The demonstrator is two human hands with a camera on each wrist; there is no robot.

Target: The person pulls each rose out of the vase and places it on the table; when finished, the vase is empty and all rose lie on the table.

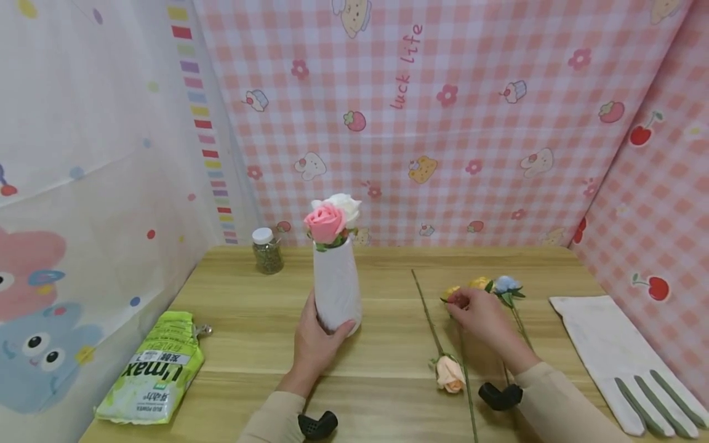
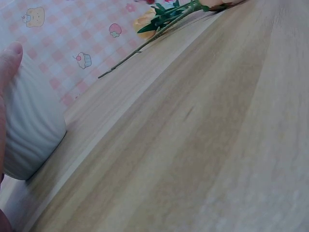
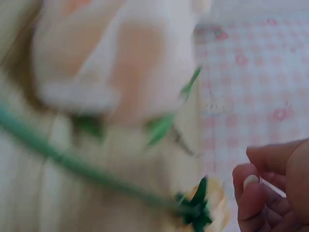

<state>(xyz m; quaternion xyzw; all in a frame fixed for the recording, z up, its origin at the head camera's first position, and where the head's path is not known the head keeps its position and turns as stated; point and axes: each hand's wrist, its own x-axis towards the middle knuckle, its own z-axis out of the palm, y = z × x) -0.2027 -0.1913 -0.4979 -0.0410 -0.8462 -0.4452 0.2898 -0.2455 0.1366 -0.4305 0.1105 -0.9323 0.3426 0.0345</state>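
My left hand (image 1: 318, 344) grips the lower part of a white ribbed vase (image 1: 335, 283), with its thumb across the front. A pink rose (image 1: 325, 223) and a white rose (image 1: 344, 208) stand in the vase. In the left wrist view the base of the vase (image 2: 34, 121) meets the tabletop. My right hand (image 1: 482, 317) is over the flower heads, right beside a yellow flower (image 1: 450, 293). In the right wrist view its fingers bend loosely next to that yellow flower (image 3: 217, 203), and nothing shows between the fingertips.
A peach rose (image 1: 450, 374) lies nearer, its stem pointing away. Another yellow flower (image 1: 479, 283) and a blue flower (image 1: 506, 284) lie behind my right hand. White gloves (image 1: 604, 338) are at the right, a green pouch (image 1: 152, 369) at the left, a lidded jar (image 1: 268, 252) at the back.
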